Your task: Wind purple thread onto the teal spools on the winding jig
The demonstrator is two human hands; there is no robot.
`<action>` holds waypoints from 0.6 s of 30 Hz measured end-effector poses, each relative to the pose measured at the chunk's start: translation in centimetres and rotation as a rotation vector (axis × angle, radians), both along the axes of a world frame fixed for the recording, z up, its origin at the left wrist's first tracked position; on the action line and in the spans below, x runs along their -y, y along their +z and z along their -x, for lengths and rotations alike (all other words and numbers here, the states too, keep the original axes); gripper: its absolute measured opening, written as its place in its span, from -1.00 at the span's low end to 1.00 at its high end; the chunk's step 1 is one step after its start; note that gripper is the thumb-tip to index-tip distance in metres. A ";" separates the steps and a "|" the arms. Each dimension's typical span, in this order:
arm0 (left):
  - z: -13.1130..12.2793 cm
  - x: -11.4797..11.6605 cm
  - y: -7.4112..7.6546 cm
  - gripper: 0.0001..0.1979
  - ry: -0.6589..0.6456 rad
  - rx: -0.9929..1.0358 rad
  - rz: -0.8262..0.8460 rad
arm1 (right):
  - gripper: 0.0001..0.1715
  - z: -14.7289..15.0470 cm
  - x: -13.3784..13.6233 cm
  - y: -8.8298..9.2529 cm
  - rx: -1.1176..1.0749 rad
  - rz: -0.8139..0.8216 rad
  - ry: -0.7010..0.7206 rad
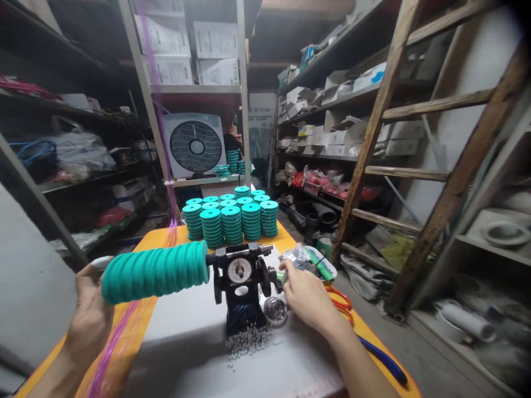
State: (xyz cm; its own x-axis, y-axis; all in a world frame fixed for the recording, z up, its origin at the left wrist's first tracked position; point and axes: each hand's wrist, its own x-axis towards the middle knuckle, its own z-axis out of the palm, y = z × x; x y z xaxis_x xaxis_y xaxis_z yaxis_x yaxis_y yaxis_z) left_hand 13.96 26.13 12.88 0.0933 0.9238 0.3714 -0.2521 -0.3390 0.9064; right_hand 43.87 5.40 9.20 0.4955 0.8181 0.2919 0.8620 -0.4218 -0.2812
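Observation:
A row of green foam spools (155,272) is threaded side by side on the shaft of a black hand-cranked winding machine (239,287) with a round dial. My left hand (89,307) is closed around the outer end of that row, its fingers partly hidden behind the foam. At the machine's right side, my right hand (305,290) has its fingers curled on the crank handle (272,273), mostly covering it. Below the machine lie many small silver beads (248,341), and a small round dish (275,311) holds more of them.
Stacked green spools (230,224) stand behind the machine. Purple strands (108,351) run along the left. Red-handled scissors (342,301), a blue-handled tool (384,358) and a tray with a green roll (321,264) lie right. A fan (196,145), shelves and a wooden ladder (373,149) surround the table.

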 end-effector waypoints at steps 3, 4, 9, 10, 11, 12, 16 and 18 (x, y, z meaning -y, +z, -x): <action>-0.1 -0.2 -0.2 -0.59 0.001 0.002 0.020 | -0.73 0.0 1.5 1.4 -0.087 0.002 0.036; -0.1 -0.3 -0.3 -0.60 -0.003 0.003 0.011 | -0.73 -0.1 2.0 1.9 -0.147 -0.012 0.062; 0.0 -0.6 -0.4 -0.56 0.012 0.019 0.020 | -0.60 0.0 3.1 3.1 -0.397 -0.124 0.138; 0.1 -0.5 -0.4 -0.56 0.008 0.021 0.035 | -0.60 0.0 3.0 3.0 -0.397 -0.133 0.137; 0.1 -0.5 -0.3 -0.58 0.003 0.022 0.041 | -0.61 0.0 2.9 3.0 -0.393 -0.139 0.140; 0.1 -0.6 -0.2 -0.61 -0.010 0.013 0.039 | -0.61 0.0 2.7 2.8 -0.389 -0.145 0.146; 0.4 -1.0 0.1 -0.72 -0.039 -0.102 -0.014 | -0.60 -0.1 2.1 2.2 -0.453 -0.189 0.191; 0.4 -1.2 0.4 -0.72 -0.033 -0.140 -0.029 | -0.59 -0.2 1.9 2.0 -0.525 -0.267 0.202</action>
